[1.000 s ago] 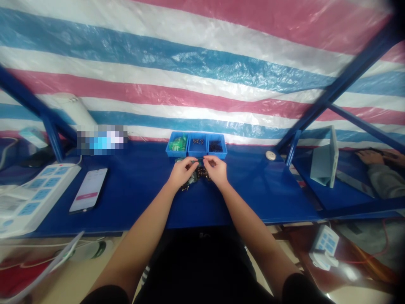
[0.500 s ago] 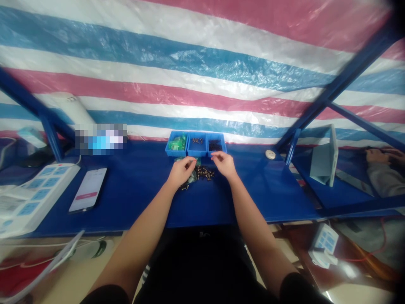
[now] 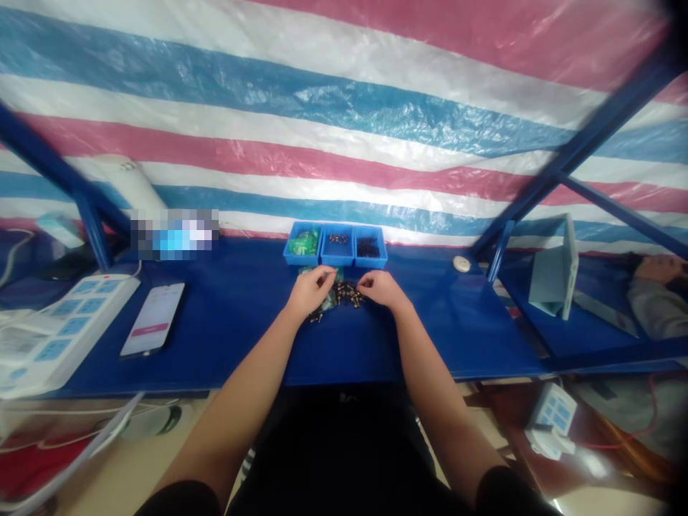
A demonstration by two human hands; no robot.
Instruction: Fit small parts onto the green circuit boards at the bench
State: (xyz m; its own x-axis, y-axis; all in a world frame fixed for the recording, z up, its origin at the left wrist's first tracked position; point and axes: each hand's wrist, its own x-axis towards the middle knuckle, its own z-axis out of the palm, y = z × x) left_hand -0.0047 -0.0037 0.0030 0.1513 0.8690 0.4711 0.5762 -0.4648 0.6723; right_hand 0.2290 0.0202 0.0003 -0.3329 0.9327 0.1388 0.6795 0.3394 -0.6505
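On the blue table lies a loose pile of small dark and brass-coloured screws (image 3: 352, 295), partly on a greenish plastic bag (image 3: 329, 301). My left hand (image 3: 312, 292) is closed in a pinch at the pile's left side, over the bag; whatever its fingertips hold is too small to make out. At the pile's right edge, my right hand (image 3: 383, 289) has thumb and fingers pinched together among the screws. Behind stand three joined blue bins: a left bin (image 3: 301, 260) with green packets, a middle bin (image 3: 337, 254) with a few screws, and a right bin (image 3: 370, 261) with dark small parts.
A phone (image 3: 153, 319) and a white power strip (image 3: 69, 330) lie on the left. Towards the right are a round white object (image 3: 461, 264) and a tablet on a stand (image 3: 553, 272). Blue frame bars slope at both sides. Another person's hand (image 3: 658, 269) shows far right.
My right hand has moved down from the front of the right bin to the edge of the screw pile. My left hand stays nearly in place, still pinched. The view has shifted slightly.
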